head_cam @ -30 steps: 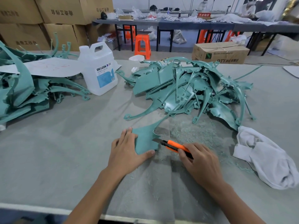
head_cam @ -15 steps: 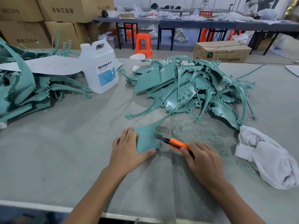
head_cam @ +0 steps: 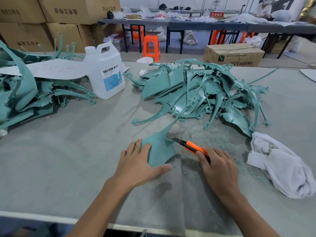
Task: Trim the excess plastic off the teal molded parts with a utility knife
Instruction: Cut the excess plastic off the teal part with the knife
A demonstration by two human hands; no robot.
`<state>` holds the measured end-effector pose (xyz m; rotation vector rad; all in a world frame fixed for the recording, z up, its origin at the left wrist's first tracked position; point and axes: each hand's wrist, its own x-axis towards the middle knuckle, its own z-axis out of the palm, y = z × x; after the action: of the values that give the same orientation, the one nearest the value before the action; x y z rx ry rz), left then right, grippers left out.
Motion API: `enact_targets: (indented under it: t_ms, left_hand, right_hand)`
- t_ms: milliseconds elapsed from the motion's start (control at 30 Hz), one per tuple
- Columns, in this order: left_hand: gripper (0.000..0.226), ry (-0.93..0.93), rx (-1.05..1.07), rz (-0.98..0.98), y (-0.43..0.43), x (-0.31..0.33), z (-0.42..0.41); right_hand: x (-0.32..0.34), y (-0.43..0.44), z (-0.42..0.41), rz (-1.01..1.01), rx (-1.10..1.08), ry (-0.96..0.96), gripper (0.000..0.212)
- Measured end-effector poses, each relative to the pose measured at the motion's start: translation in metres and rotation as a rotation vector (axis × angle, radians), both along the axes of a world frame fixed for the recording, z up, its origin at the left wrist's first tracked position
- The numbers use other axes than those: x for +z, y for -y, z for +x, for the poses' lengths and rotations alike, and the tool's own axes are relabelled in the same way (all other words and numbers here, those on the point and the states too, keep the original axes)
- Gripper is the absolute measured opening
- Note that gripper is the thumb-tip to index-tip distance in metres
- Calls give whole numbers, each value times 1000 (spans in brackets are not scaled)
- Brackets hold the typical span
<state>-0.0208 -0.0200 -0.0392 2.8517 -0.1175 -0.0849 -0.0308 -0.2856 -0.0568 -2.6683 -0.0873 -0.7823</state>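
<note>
Beside the teal part [head_cam: 159, 148], utility knife [head_cam: 191, 146] points up-left.

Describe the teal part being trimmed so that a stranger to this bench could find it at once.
Start at the big heap of teal molded parts on the grey table. Just in front, nearer the person, one teal part lies flat under the left hand, the orange utility knife at its right edge. Only this one has a hand on it.

teal part [head_cam: 159, 149]: flat on table, thin stem | orange utility knife [head_cam: 192, 147]: blade at its right edge
</note>
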Motion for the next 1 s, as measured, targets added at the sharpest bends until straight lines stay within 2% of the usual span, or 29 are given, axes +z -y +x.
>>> enact_targets:
  t_ms: [67, 133, 267, 333, 400, 533, 667, 733, 867, 1000]
  left_hand:
    - [123, -74, -83, 61, -7, 4, -8]
    - [110, -31, -110, 71, -8, 6, -18]
    - [57, 509, -122, -54, -2, 9, -31]
    - [40, 652, -123, -135, -4, 12, -32]
    - [29, 612, -116, -150, -5, 17, -31]
    - [31, 452, -129, -132, -5, 34, -28]
    - [19, 414, -105, -132, -1, 53, -33]
    - [19, 334, -52, -162, 3, 58, -36]
    - [35, 242, 2, -204, 11, 69, -40]
    - [34, 197, 23, -196, 17, 76, -41]
  right_hand:
    - [-1, 3, 1, 108, -51, -7, 27]
    - [-1, 5, 2, 211, -59, -19, 31]
    - [8, -3, -6, 251, 6, 39, 29]
    - [15, -6, -13, 293, 31, 18, 32]
    - [20, -9, -21, 352, 65, -45, 36]
    - [26, -20, -51, 446, 125, -233, 29]
    - [30, -33, -78, 450, 167, -281, 41]
    - [35, -38, -82, 455, 176, -302, 46]
    - [48, -44, -82, 437, 177, -329, 44]
    - [61, -56, -92, 337, 229, -325, 45]
